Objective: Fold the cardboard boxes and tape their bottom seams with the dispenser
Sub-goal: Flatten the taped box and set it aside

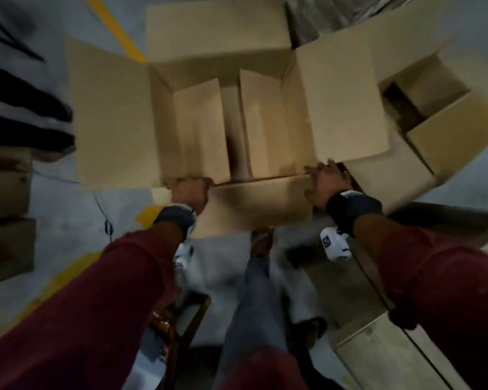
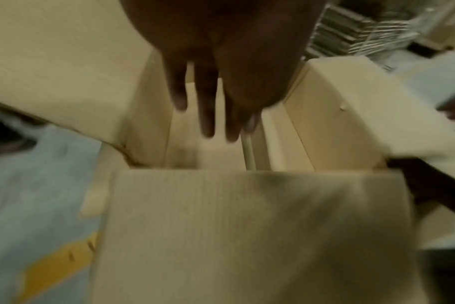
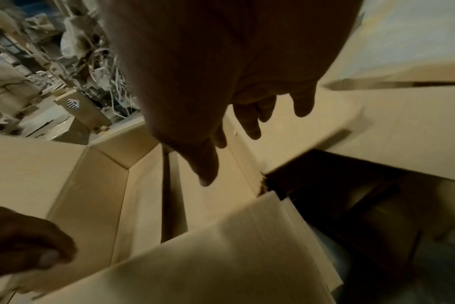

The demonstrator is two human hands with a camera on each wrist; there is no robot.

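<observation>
head view steeply downward, wrist views close, all sharing open box (image 1: pixel 231 128)

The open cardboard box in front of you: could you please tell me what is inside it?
Inside the open cardboard box only its own bottom flaps show, folded in with a gap between them; no loose contents. The near inside wall is hidden by the near flap.

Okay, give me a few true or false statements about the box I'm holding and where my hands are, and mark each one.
1. Both hands, left hand and right hand, are at the near edge of the open box. True.
2. The box's top flaps are folded shut. False: they are spread outward, and the inside is visible.
3. The right hand holds a tape dispenser. False: no dispenser is in either hand.
4. Another open box lies to the right. True.
</observation>
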